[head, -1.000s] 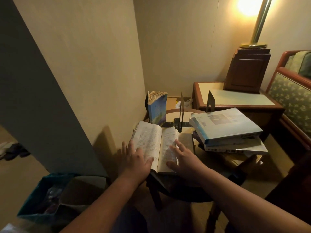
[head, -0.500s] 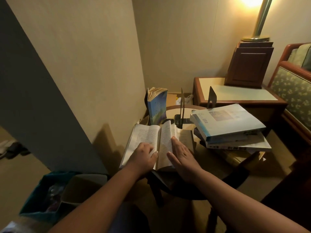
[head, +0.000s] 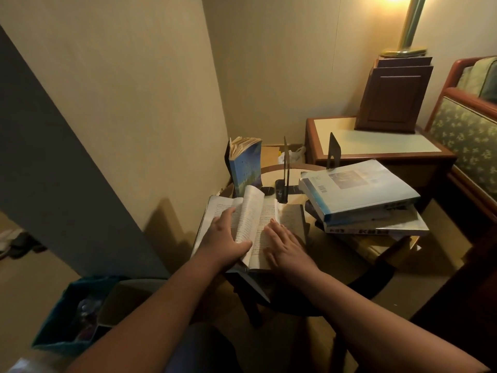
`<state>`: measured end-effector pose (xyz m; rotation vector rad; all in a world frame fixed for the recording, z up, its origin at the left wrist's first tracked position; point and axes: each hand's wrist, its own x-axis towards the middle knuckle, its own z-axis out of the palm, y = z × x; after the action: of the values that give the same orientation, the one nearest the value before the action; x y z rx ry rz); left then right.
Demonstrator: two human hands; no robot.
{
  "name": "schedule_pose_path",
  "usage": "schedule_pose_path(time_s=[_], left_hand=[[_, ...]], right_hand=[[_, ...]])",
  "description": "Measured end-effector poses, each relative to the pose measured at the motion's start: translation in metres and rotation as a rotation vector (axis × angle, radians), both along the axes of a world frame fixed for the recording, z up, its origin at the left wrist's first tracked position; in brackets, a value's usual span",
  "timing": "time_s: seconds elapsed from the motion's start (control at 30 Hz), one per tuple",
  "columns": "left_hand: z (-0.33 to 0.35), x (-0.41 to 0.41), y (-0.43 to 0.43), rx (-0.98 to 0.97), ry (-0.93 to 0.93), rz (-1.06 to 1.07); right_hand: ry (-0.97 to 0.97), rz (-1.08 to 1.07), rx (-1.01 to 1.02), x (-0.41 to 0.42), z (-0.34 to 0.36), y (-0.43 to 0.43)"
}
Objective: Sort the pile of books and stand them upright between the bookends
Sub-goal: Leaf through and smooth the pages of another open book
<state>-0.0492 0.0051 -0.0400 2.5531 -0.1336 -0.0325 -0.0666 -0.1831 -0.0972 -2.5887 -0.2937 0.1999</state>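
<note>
**Open book, pages lifting under left hand**

Open book (head: 252, 224) lies flat at the near edge of the round table (head: 301, 168). Left hand (head: 223, 242) grips a sheaf of pages between thumb and fingers — half a second ago that sheaf lay lower; it now arches up over the gutter. Right hand (head: 287, 246) rests flat, fingers spread, on the right-hand page, holding nothing; it has barely shifted. Blue paperback (head: 246, 162) stands upright at the far left, unchanged. Two dark bookends (head: 285, 170) stand apart behind the open book — nothing between them. Stack of books (head: 360, 197) lies flat at right, as before.
</note>
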Motion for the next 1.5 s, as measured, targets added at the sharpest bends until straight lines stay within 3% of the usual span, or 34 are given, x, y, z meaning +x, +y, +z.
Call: schedule_pose_path(time_s=[0.13,0.23,0.4,0.6,0.8,0.9,1.07,1.17,1.3,1.5], left_hand=[[-0.001,-0.002,0.01,0.262,-0.203,-0.118],[-0.009,-0.003,0.014,0.432,-0.217,-0.161],[-0.015,-0.005,0.008,0.544,-0.169,-0.122],[-0.012,-0.003,0.01,0.456,-0.111,-0.094],[-0.003,0.001,0.028,0.073,-0.25,0.212],[-0.013,0.007,0.046,0.105,-0.244,0.232],[-0.018,0.01,0.051,0.573,-0.201,-0.068],[-0.022,0.008,0.042,0.686,-0.14,-0.343],[-0.042,-0.006,0.036,0.527,-0.036,-0.485],[-0.068,-0.041,0.035,0.206,-0.059,-0.394]], right_hand=[[-0.004,-0.038,-0.043,0.003,0.015,0.002],[-0.026,-0.038,-0.125,0.013,0.027,0.007],[0.02,-0.001,-0.193,0.02,0.018,0.02],[0.025,0.015,-0.197,0.017,0.01,0.017],[0.024,0.005,-0.18,0.015,0.008,0.017],[0.016,-0.005,-0.156,0.014,0.006,0.017],[0.022,0.004,-0.131,0.016,0.004,0.016],[0.014,0.01,-0.126,0.017,0.002,0.014],[0.019,0.047,-0.126,0.019,0.002,0.005],[0.058,0.157,-0.075,0.029,0.006,-0.016]])
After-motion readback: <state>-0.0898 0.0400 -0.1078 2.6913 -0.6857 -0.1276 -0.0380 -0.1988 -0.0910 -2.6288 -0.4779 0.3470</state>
